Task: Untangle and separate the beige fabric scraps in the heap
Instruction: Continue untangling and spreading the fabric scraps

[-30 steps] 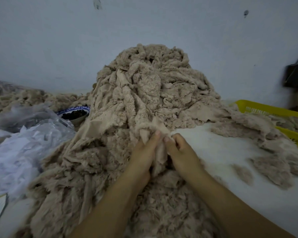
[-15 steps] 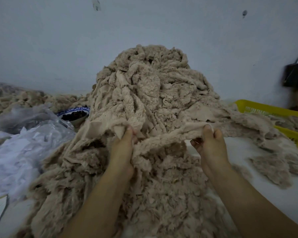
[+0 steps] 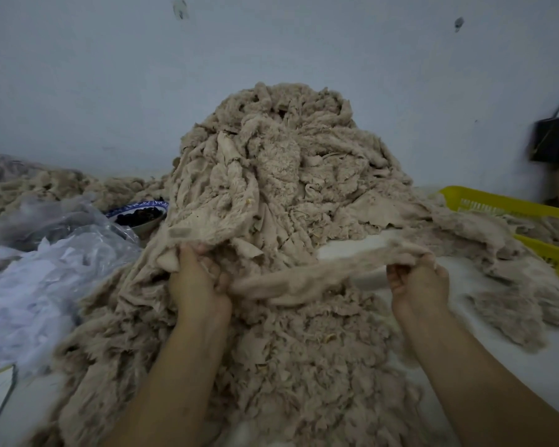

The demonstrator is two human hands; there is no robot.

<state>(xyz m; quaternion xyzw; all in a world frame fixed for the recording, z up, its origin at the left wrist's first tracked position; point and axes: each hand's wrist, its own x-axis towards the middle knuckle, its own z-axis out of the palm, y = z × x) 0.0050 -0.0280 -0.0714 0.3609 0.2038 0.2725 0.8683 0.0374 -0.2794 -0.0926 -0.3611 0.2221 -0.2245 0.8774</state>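
A tall heap of beige fabric scraps [image 3: 281,175] rises in the middle of the white table and spills toward me. My left hand [image 3: 197,282] grips a fold of scraps at the heap's lower left. A long fuzzy beige strip [image 3: 320,275] stretches between my hands, level above the heap's foot. My right hand [image 3: 417,285] grips the strip's right end with curled fingers, out to the right of the heap.
Loose beige scraps [image 3: 510,304] lie on the table at the right, in front of a yellow plastic basket [image 3: 504,204]. A clear plastic bag with white pieces [image 3: 36,285] sits at left, a blue-rimmed bowl [image 3: 139,214] behind it. A black bag [image 3: 555,137] hangs on the wall.
My hands have moved apart from the heap's middle. The right hand has drawn the strip out to the right, stretching it; the left hand has shifted left and holds the heap.
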